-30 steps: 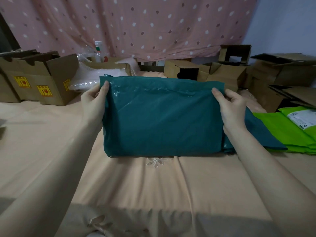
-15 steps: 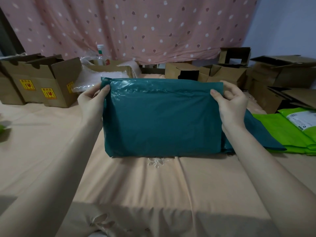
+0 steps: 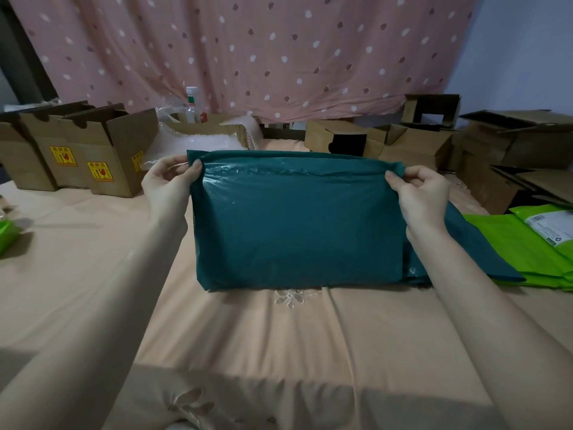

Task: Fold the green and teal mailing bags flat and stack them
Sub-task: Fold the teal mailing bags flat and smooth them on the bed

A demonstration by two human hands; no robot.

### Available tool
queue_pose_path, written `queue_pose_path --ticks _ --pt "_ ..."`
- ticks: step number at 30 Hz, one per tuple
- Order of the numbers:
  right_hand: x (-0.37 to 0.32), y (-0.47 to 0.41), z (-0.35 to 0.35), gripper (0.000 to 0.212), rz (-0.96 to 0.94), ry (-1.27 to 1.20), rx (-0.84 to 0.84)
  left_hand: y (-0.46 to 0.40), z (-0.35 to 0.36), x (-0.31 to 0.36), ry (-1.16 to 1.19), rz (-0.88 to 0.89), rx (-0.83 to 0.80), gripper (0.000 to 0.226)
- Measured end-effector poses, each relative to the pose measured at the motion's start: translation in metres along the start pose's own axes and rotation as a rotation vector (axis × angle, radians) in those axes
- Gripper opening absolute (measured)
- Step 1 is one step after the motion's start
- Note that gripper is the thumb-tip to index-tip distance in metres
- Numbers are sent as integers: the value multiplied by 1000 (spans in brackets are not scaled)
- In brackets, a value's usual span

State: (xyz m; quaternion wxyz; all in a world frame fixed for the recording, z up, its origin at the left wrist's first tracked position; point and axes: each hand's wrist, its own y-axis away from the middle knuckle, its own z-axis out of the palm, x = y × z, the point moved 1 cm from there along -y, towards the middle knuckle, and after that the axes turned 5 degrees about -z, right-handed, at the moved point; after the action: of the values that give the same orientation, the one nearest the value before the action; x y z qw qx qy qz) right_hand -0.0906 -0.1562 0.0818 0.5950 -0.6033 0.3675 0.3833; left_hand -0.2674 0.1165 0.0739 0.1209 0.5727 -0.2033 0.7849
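A folded teal mailing bag (image 3: 294, 221) stands on its lower edge on the peach bedsheet (image 3: 279, 342), held upright in front of me. My left hand (image 3: 170, 181) pinches its top left corner, thumb on the front. My right hand (image 3: 421, 193) pinches the top right corner with curled fingers. Behind the bag on the right lies another teal bag (image 3: 474, 246) on a pile of bright green mailing bags (image 3: 527, 246), one bearing a white label. A green bag's edge (image 3: 7, 237) shows at the far left.
Open cardboard boxes (image 3: 93, 150) with yellow stickers stand at the back left; more boxes (image 3: 511, 150) crowd the back right. Bubble wrap (image 3: 192, 144) and a bottle (image 3: 193, 103) sit behind the bag. A pink dotted curtain (image 3: 248, 48) hangs at the back.
Both hands shifted up to the bag's top corners and now pinch them; the right fingers have curled. The view has tipped, bringing a green bag into sight at the far left.
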Motion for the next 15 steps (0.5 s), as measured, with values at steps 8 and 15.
queue_pose_path --ticks 8,15 --pt "-9 4 1 3 -88 101 -55 -6 -9 7 -130 100 84 16" --pt "10 9 7 23 -9 244 -138 -16 -17 -22 -347 -76 14 18"
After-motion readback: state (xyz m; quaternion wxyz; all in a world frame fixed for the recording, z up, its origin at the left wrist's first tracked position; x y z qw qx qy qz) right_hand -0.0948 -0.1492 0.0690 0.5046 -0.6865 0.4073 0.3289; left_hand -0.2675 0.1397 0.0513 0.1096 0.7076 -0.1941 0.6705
